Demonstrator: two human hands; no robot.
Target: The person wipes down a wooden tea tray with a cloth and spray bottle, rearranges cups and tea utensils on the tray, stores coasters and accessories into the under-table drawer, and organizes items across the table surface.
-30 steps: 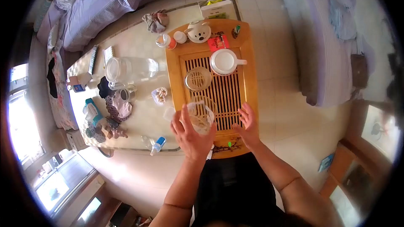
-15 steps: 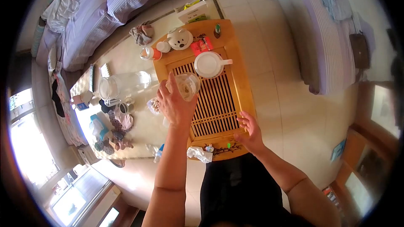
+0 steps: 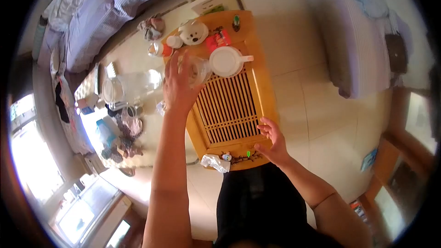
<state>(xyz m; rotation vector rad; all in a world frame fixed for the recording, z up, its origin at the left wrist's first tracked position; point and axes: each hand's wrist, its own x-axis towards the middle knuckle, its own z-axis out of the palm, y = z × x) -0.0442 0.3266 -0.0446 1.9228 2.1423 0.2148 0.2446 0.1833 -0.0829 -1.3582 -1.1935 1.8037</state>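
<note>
My left hand is wrapped around a clear container, which looks like a glass or plastic jar. It is over the left side of a wooden slatted tray, and my fingers and motion blur partly hide it. Just right of it stands a white mug with its handle pointing right. My right hand hovers by the tray's near right edge, fingers apart and holding nothing.
A white bear-faced object, a red packet and an orange-and-white jar stand at the far end. Crumpled white tissue lies at the near edge. A clear pitcher and cloths are to the left.
My left hand has moved away from me and slightly left, carrying the clear container up beside the white mug. My right hand stays about where it was.
</note>
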